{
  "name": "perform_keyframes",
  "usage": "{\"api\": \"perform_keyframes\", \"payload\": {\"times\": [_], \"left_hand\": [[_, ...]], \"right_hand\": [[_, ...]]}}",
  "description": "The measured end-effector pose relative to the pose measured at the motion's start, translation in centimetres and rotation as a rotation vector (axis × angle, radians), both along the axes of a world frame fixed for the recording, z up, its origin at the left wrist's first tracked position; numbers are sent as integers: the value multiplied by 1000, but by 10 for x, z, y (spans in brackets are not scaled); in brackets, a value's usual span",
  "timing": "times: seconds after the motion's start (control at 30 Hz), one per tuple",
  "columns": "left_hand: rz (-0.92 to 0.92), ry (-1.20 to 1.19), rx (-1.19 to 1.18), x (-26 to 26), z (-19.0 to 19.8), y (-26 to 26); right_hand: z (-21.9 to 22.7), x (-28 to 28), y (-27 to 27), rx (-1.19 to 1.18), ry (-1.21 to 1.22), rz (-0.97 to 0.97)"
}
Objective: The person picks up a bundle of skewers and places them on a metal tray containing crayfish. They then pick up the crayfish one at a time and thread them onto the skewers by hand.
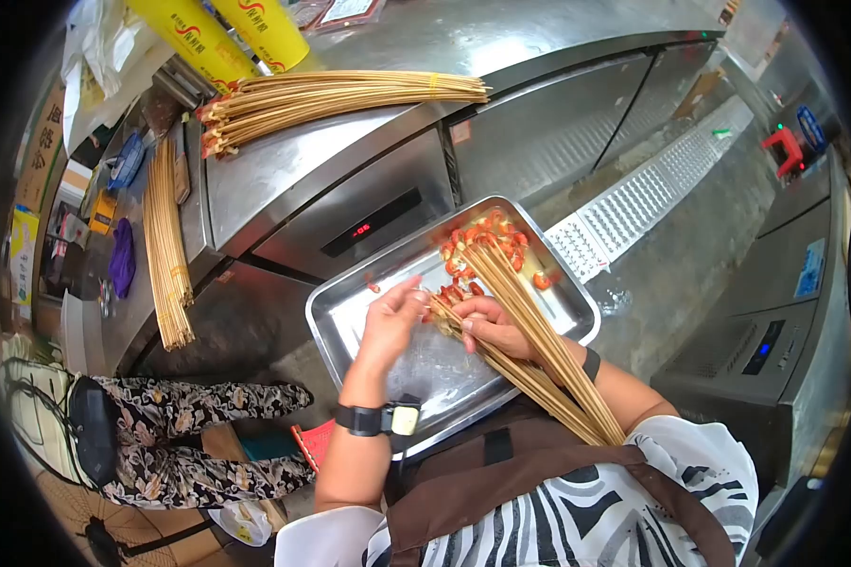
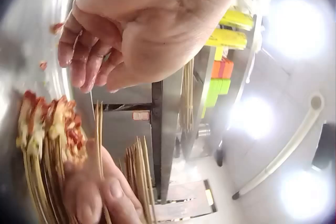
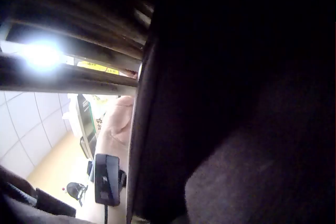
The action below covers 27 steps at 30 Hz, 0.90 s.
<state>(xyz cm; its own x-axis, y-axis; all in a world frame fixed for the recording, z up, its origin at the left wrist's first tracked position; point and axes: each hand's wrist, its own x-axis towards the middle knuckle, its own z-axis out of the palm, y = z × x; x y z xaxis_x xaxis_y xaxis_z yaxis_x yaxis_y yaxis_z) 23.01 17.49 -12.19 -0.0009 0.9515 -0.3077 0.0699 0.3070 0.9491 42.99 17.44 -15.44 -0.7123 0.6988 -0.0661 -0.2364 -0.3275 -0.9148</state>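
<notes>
Over the metal tray [image 1: 326, 326], my left hand [image 1: 388, 326] has loosely bent fingers; in the left wrist view this hand [image 2: 142, 24] shows nothing held, just above bare skewer tips [image 2: 98, 113]. My right hand [image 1: 496, 331] pinches thin wooden skewers between thumb and fingers, as the left wrist view of that hand [image 2: 113, 198] also shows. Long skewers [image 1: 539, 331] lie from the tray across the right forearm, their far ends among red and pale food pieces [image 1: 487, 236]. The right wrist view is mostly dark cloth, with skewers [image 3: 68, 77] at its left.
Bundled skewers [image 1: 340, 99] lie on the steel counter [image 1: 539, 38], with another bundle [image 1: 165, 246] at the left. Yellow cylinders [image 1: 194, 42] stand behind. Another person's patterned trousers [image 1: 189, 416] show at the lower left. A perforated metal strip [image 1: 633, 208] extends toward the upper right.
</notes>
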Motion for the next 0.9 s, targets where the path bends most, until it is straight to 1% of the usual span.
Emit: {"api": "perform_keyframes", "payload": {"times": [0.03,0.1,0.13,0.17,0.23,0.3,0.37,0.43,0.47,0.53,0.63,0.7,0.73,0.8,0.83,0.9], "left_hand": [[-19,189,43,-4,8,5],[-112,332,100,-13,12,22],[-148,417,111,-11,17,31],[-144,422,112,-9,13,41],[-387,835,224,2,-5,66],[-415,868,83,19,-6,80],[-411,857,58,27,-14,89],[-466,932,-40,35,-19,96],[-436,957,-57,39,-22,96],[-428,965,-42,41,-28,97],[-415,978,-4,38,-36,98],[-284,759,48,31,-41,98],[-286,761,49,27,-44,98],[-198,536,-46,22,-34,90],[-192,536,-49,19,-29,85],[-108,261,0,12,-22,75]], "right_hand": [[2,1,-1,-5,4,-7],[13,1,-2,23,-4,25],[11,0,-4,5,30,16],[8,-1,-4,8,35,19],[3,-1,0,51,0,34],[10,1,1,83,0,37],[14,0,1,75,5,42],[11,1,2,91,-16,31],[4,1,1,95,-18,23],[-4,2,2,124,-58,20],[-4,4,3,161,-69,21],[-5,2,3,144,-51,16],[-5,1,3,124,-37,17],[-2,-2,2,85,-19,23],[1,-3,1,45,-4,33],[8,-2,1,39,-2,28]]}}
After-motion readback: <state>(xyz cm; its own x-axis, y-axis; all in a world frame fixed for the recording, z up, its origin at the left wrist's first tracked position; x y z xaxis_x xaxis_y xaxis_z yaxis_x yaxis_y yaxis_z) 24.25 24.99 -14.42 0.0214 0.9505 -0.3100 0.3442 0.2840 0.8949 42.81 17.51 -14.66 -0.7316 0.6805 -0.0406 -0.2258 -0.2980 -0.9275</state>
